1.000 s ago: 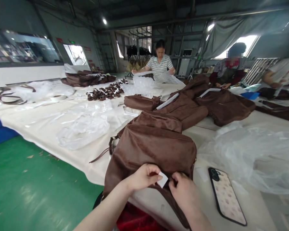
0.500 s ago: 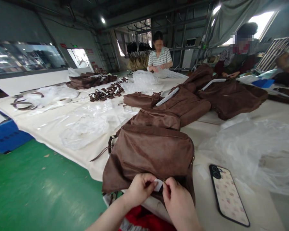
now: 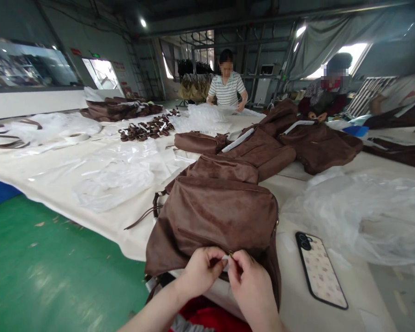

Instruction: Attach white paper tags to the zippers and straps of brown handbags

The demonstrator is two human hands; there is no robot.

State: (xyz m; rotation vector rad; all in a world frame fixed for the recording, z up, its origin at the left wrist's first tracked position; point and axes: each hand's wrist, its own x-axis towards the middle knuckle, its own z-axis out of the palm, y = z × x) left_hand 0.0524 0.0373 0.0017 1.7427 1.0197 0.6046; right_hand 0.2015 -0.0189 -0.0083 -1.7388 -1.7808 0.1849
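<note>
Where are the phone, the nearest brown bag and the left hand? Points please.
Phone (image 3: 321,271): head view, middle of its patterned back.
Nearest brown bag (image 3: 219,212): head view, middle of its broad upward-facing panel.
Left hand (image 3: 202,272): head view, back of the hand.

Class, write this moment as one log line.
left hand: pinching white slip | right hand: at slip and brass-coloured fitting | brown bag: on table | phone: right of bag

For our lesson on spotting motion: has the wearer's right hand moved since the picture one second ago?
Yes: the right hand has moved leftward, farther from the smartphone and closer to the left hand.
</note>
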